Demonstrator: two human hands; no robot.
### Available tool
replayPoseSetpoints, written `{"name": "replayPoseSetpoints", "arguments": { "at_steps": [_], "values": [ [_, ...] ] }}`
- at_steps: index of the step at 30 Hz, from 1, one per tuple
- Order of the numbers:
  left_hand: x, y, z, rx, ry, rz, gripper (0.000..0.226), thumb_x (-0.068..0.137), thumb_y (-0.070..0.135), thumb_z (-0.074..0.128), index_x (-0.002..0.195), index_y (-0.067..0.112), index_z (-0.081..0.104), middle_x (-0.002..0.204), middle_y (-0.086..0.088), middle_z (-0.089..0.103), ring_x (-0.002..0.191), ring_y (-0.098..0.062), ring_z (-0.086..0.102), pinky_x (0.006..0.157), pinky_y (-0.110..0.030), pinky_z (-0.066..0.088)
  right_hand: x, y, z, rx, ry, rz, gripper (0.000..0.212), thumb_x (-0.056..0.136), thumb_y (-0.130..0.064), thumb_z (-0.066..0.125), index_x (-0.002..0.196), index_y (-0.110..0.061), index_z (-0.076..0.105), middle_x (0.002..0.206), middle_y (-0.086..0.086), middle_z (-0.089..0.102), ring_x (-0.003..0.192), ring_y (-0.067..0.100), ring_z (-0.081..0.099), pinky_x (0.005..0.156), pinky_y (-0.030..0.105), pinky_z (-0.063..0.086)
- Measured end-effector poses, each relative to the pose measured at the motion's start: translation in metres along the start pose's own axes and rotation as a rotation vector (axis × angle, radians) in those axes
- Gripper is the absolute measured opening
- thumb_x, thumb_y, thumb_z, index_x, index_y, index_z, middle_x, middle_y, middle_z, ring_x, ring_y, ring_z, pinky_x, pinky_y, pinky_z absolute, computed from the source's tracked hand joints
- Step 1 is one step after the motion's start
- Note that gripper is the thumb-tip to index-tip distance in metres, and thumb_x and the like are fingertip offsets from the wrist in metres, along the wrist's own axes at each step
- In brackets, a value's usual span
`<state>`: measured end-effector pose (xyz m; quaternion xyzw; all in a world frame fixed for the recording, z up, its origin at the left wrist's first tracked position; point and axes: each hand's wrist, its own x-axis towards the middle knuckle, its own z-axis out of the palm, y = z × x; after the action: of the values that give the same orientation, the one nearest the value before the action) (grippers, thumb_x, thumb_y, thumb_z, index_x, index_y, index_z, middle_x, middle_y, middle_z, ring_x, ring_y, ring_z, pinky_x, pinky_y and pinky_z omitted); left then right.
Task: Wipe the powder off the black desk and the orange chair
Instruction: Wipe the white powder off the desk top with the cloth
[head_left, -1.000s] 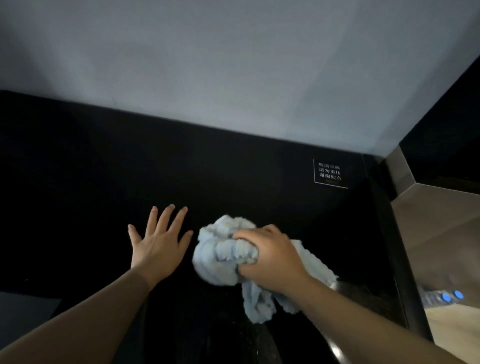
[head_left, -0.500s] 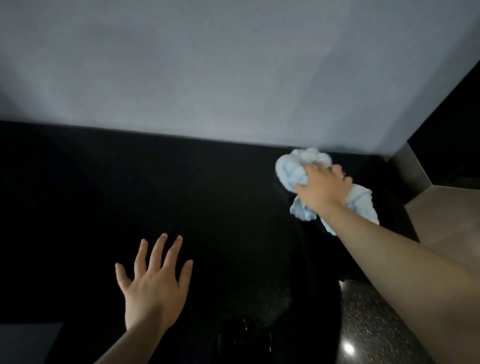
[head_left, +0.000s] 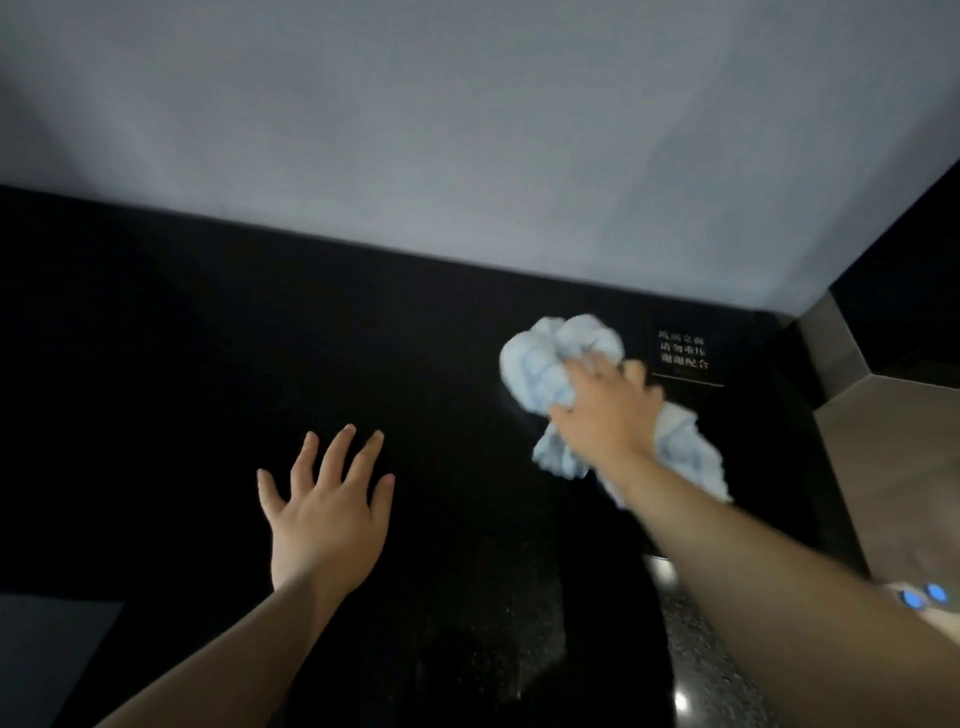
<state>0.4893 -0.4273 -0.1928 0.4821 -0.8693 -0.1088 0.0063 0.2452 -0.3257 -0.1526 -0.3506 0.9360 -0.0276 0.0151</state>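
Black desk: a glossy black desk top (head_left: 218, 364) is seen filling the lower view, butted against a pale grey wall (head_left: 467, 130) at the back; a fine pale haze, possibly powder, is faintly visible near the front edge, though this cannot be told for certain.
Orange chair: not in view, so its state cannot be judged.
Printed notice: a small white-lettered label (head_left: 684, 349) is set on the desk at the far right corner.
Change: within the last second the cloth was carried from the near middle of the desk out to the far right, and it is now drawn slightly back toward the centre, beside the label; a back-and-forth wiping stroke is suggested, and the right rear area is judged to be under treatment, with the chair left to do.
Cloth: a crumpled light blue towelling cloth (head_left: 545, 364) is pressed on the desk, one tail trailing toward the wrist.
Right hand: the right hand (head_left: 605, 410) is clamped on the bunched cloth, fingers curled into it.
Left hand: the left hand (head_left: 327, 506) is laid flat on the desk, fingers spread and straight, nothing held, well apart from the cloth.
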Motion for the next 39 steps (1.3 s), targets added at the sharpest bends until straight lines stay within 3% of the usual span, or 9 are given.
{"name": "replayPoseSetpoints", "arguments": {
  "at_steps": [4,7,13,20,27,30,33,37,39],
  "values": [
    [-0.001,0.001,-0.006,-0.059,0.017,0.003,0.047,0.097,0.045,0.026,0.144,0.045,0.024,0.156,0.015,0.017,0.146,-0.018,0.004,0.114,-0.056,0.000,-0.105,-0.024,0.004,0.108,0.064,-0.389,0.038,0.067,-0.046,0.051,0.102,-0.036,0.062,0.115,-0.016,0.058,0.093,0.025,0.055,0.070,0.039,0.042],
    [-0.007,-0.005,-0.013,-0.088,-0.020,0.032,0.045,0.099,0.039,0.027,0.144,0.044,0.025,0.155,0.017,0.017,0.146,-0.015,0.003,0.115,-0.052,-0.002,-0.153,-0.028,0.000,0.258,-0.135,-0.712,0.041,0.064,-0.051,0.046,0.102,-0.040,0.058,0.110,-0.020,0.059,0.092,0.018,0.050,0.069,0.036,0.039],
    [-0.050,-0.018,-0.015,-0.087,-0.096,0.155,0.048,0.101,0.036,0.023,0.148,0.038,0.015,0.158,0.014,0.007,0.146,-0.014,-0.007,0.117,-0.043,-0.006,-0.104,0.018,-0.019,0.078,-0.039,0.119,0.052,0.085,-0.042,0.052,0.135,-0.036,0.037,0.143,-0.007,0.038,0.118,0.030,0.038,0.092,0.043,0.037],
    [-0.090,-0.040,-0.021,-0.137,-0.156,0.254,0.044,0.102,0.030,0.026,0.146,0.036,0.025,0.156,0.015,0.015,0.146,-0.008,-0.001,0.118,-0.035,-0.002,-0.242,-0.044,0.019,0.117,-0.072,-0.175,0.052,0.079,-0.052,0.043,0.130,-0.043,0.038,0.139,-0.017,0.039,0.112,0.024,0.040,0.087,0.042,0.032],
    [-0.149,-0.075,-0.020,-0.128,-0.178,0.309,0.043,0.102,0.028,0.027,0.145,0.035,0.029,0.155,0.016,0.018,0.145,-0.005,0.004,0.117,-0.030,-0.001,-0.319,-0.050,-0.011,0.509,-0.367,-0.631,0.041,0.066,-0.051,0.047,0.104,-0.039,0.054,0.104,-0.018,0.057,0.095,0.016,0.047,0.080,0.039,0.038],
    [-0.173,-0.090,-0.020,-0.158,-0.201,0.344,0.043,0.102,0.029,0.027,0.145,0.035,0.029,0.155,0.016,0.018,0.145,-0.004,0.003,0.117,-0.030,-0.003,-0.311,-0.022,-0.018,0.384,-0.023,-0.159,0.040,0.073,-0.046,0.047,0.108,-0.031,0.059,0.115,-0.005,0.062,0.102,0.030,0.055,0.087,0.039,0.045],
    [-0.190,-0.102,-0.023,-0.167,-0.218,0.381,0.043,0.102,0.029,0.027,0.146,0.033,0.028,0.155,0.017,0.017,0.144,-0.003,0.003,0.116,-0.028,-0.003,-0.319,-0.020,-0.014,0.134,-0.070,0.282,0.054,0.085,-0.048,0.051,0.135,-0.032,0.040,0.141,0.000,0.040,0.116,0.032,0.042,0.091,0.041,0.040],
    [-0.212,-0.115,-0.024,-0.169,-0.218,0.399,0.044,0.101,0.024,0.030,0.145,0.032,0.030,0.155,0.016,0.020,0.144,-0.003,0.006,0.116,-0.027,-0.003,-0.372,-0.088,0.001,0.112,0.050,0.004,0.051,0.055,-0.043,0.069,0.104,-0.031,0.069,0.104,0.001,0.069,0.080,0.032,0.060,0.062,0.040,0.049],
    [-0.222,-0.120,-0.028,-0.286,-0.206,0.369,0.043,0.097,0.017,0.039,0.138,0.031,0.043,0.148,0.009,0.037,0.141,-0.007,0.022,0.119,-0.030,0.005,-0.386,-0.115,-0.002,0.522,-0.020,-0.040,0.032,0.064,-0.041,0.059,0.095,-0.037,0.067,0.092,-0.014,0.065,0.085,0.022,0.057,0.068,0.032,0.047]
  ]
}}
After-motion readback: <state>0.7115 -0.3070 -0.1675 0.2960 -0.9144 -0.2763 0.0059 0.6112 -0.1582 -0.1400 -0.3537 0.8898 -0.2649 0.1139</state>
